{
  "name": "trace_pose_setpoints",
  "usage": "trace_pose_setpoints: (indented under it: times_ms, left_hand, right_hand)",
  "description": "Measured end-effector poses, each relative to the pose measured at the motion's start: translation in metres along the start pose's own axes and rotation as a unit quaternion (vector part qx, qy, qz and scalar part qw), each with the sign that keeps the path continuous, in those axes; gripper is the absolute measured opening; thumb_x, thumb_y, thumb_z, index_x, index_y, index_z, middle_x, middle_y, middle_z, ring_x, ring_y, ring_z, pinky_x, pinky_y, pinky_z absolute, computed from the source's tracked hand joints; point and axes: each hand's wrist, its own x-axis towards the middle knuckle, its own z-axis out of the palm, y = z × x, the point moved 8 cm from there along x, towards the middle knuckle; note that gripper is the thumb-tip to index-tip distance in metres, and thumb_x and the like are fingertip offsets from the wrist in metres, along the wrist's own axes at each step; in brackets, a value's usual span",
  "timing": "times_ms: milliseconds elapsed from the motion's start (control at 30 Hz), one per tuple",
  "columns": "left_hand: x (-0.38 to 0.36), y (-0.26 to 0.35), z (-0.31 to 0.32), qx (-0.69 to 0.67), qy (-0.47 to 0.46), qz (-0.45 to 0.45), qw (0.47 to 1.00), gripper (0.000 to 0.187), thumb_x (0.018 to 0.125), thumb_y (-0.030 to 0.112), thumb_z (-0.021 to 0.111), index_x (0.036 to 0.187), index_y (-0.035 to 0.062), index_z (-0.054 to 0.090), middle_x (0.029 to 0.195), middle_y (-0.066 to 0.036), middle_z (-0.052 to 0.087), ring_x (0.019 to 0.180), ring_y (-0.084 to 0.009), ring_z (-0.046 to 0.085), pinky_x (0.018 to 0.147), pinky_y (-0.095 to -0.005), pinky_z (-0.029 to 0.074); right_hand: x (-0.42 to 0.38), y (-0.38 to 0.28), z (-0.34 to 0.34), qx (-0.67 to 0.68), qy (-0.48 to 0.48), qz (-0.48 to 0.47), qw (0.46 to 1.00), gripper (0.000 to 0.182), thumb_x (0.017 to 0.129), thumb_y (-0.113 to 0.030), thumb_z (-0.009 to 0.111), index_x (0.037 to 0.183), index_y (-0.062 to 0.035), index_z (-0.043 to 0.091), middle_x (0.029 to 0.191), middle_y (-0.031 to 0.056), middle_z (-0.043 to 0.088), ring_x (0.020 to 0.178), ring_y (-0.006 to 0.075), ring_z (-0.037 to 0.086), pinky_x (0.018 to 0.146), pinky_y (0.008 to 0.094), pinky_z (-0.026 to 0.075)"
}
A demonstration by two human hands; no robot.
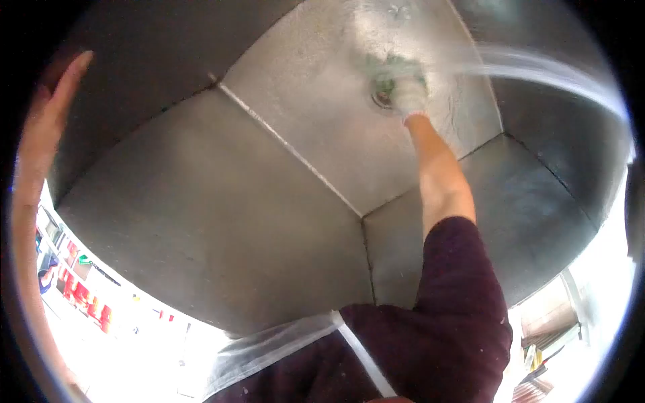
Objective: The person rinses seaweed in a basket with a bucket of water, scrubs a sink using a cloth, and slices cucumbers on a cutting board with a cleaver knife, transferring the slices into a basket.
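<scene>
My right hand (408,93), in a pale glove, reaches down to the round drain (383,97) in the floor of a large metal sink (289,60). Green bits (390,67) lie around and under the glove; its fingers are smeared by motion. A blurred stream of water (531,64) crosses the basin from the right. At the far left my left hand (66,80) is raised near the basin's dark wall, with its thumb or a finger standing apart; nothing shows in it, though part of it lies in the dark edge of the view.
Steep metal walls (201,201) surround the basin floor. Beyond the rim at lower left are red items (84,295) on a bright surface. Several objects (534,359) sit by a ridged surface at lower right. A clear apron (282,346) covers part of the dark shirt.
</scene>
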Motion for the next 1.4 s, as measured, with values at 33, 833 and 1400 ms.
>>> trace_pose_setpoints:
  times_ms: [33,833,1400]
  left_hand:
    - [0.001,0.007,0.003,-0.002,0.000,-0.006,1.000,0.047,0.093,0.009,0.065,0.136,0.0012,0.048,0.122,-0.012,0.063,0.113,-0.0188,0.059,0.098,-0.0289,0.047]
    - [0.001,0.039,-0.010,0.012,-0.027,-0.047,0.998,0.045,0.096,0.022,0.063,0.136,0.0047,0.052,0.128,-0.011,0.062,0.114,-0.0207,0.061,0.100,-0.0304,0.046]
    - [0.002,-0.057,0.029,0.152,-0.081,0.087,0.981,0.045,0.106,0.030,0.033,0.148,0.0176,0.040,0.152,-0.005,0.041,0.143,-0.0186,0.034,0.119,-0.0371,0.025]
  right_hand:
    - [-0.015,0.004,-0.011,0.016,-0.044,-0.015,0.999,0.037,0.087,-0.004,0.054,0.124,-0.0063,0.061,0.123,0.0176,0.062,0.113,0.0314,0.060,0.096,0.0387,0.047]
    - [-0.170,-0.255,0.032,-0.208,-0.239,-0.395,0.862,0.052,0.086,-0.016,0.065,0.137,-0.0195,0.053,0.142,0.0075,0.046,0.131,0.0277,0.044,0.112,0.0445,0.033]
    - [-0.056,0.121,-0.023,-0.007,0.069,0.067,0.995,0.030,0.093,-0.003,0.051,0.122,-0.0032,0.057,0.118,0.0110,0.063,0.102,0.0249,0.062,0.090,0.0331,0.049]
